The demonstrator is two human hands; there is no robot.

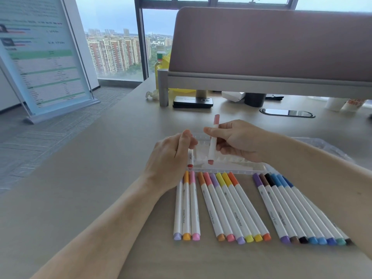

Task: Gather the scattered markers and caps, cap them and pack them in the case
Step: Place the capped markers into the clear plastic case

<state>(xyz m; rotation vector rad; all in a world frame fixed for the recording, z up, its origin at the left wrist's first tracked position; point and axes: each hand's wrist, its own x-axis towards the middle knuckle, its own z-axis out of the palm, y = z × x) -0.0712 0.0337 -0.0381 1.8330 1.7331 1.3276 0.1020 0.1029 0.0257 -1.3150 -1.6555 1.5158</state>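
Observation:
My right hand [237, 140] grips a white marker with salmon-pink ends [213, 147], held nearly upright above the clear plastic case [227, 169]. My left hand [171, 158] holds a white marker with a red end [190, 158], its tip pointing down at the case's left corner. On the table in front of the case lie three groups of capped markers: a left group of three [187, 206], a middle group of several [231, 206] and a right group of several [298, 208].
A black phone [192, 102] lies behind the case near a grey shelf leg [163, 87]. A pink desk divider [271, 43] stands at the back. Crinkled clear plastic [326, 146] lies to the right. A cable port [286, 113] is set in the table.

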